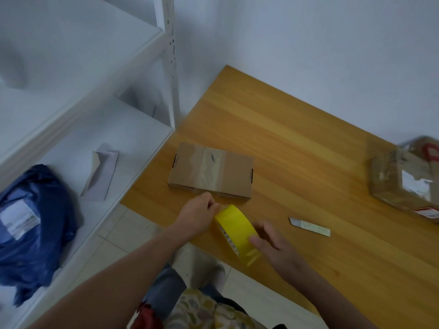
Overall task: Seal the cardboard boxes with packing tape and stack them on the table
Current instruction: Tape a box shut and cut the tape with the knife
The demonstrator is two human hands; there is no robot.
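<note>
Patterned cloth and two bare forearms fill the bottom edge. The hands are apart, both on a yellow roll of packing tape [235, 230] over the near edge of the wooden counter [297, 143]. The left hand [198, 216] pinches the roll's top edge, and the right hand [269, 242] grips its lower end, thumb on the yellow band. The roll stands on edge, its open core facing lower left.

Just beyond it a flat brown cardboard box [210, 173] lies closed, long axis left to right. A wrinkled strip of clear tape crosses its top the short way.

A small white cutter blade [310, 226] lies to the right. Blurred taped parcels [403, 179] sit at the far right. On the white shelf [133, 129] to the left lie a blue plastic bag [35, 222] and a folded grey paper [101, 172].
</note>
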